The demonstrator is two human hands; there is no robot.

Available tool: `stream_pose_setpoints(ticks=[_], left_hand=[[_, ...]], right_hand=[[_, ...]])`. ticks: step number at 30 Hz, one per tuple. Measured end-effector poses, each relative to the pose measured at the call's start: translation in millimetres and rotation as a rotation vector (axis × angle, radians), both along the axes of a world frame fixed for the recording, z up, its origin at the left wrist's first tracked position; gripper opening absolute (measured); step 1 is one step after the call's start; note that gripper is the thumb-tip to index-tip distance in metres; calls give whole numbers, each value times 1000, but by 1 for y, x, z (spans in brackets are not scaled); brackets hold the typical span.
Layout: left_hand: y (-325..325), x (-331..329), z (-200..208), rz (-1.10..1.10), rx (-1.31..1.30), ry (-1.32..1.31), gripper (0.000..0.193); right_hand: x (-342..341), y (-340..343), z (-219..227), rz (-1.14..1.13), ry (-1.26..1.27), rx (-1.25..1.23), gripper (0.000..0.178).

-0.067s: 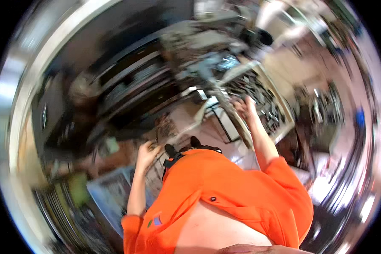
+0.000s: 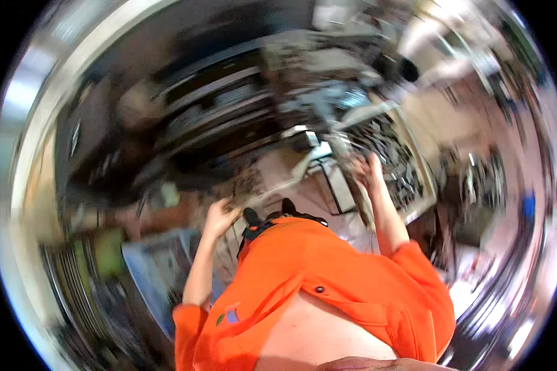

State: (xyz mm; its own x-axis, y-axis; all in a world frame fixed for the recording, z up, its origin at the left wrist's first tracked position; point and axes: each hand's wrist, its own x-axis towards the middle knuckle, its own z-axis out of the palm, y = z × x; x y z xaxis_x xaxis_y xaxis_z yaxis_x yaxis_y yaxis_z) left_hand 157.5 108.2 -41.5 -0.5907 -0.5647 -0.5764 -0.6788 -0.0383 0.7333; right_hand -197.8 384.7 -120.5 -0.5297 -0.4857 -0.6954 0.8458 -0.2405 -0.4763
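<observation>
My left hand (image 2: 221,217) hangs in front of me at the left, its fingers loosely bent and apart; no held thing shows in it. At the right my right hand (image 2: 369,173) is stretched forward, thumb apart from the blurred fingers. In the picture it overlaps the near side of a pale-rimmed tray (image 2: 424,180) full of dark and shiny metal pieces (image 2: 390,145). Whether it touches the tray or the long brownish bar (image 2: 361,207) beside it, I cannot tell. Both hands appear empty.
Dark machinery with long rails (image 2: 220,102) stands ahead on the left. A blue-grey bin (image 2: 161,260) is by my left forearm, with stacked long bars (image 2: 80,272) beyond it. A white, dark-edged frame (image 2: 335,185) stands before my feet. More metal parts (image 2: 476,176) lie far right.
The surroundings have shifted right and slightly down in the view. My right hand sits a little lower and farther right; my left hand has moved slightly right and up.
</observation>
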Motion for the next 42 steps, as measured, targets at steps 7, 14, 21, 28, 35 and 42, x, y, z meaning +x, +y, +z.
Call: stream_pose_setpoints(ticks=[7,14,21,28,35,42], left_hand=[[14,101,-49,152,-320,15,45],[58,289,-40,683,-318,77,30],[108,496,-56,972,-305,-678,41],[80,501,-99,850,-429,-982,40],[82,499,-130,537,-488,-1027,11],[91,501,-72,1246,-172,-372,23]], right_hand=[[140,-32,-33,370,-332,-73,50],[193,-110,-10,853,-322,-64,49],[228,-162,-3,959,-286,2,43],[279,-178,29,1028,-210,114,39],[279,-166,34,938,-200,188,36],[279,-170,51,994,-28,150,34]])
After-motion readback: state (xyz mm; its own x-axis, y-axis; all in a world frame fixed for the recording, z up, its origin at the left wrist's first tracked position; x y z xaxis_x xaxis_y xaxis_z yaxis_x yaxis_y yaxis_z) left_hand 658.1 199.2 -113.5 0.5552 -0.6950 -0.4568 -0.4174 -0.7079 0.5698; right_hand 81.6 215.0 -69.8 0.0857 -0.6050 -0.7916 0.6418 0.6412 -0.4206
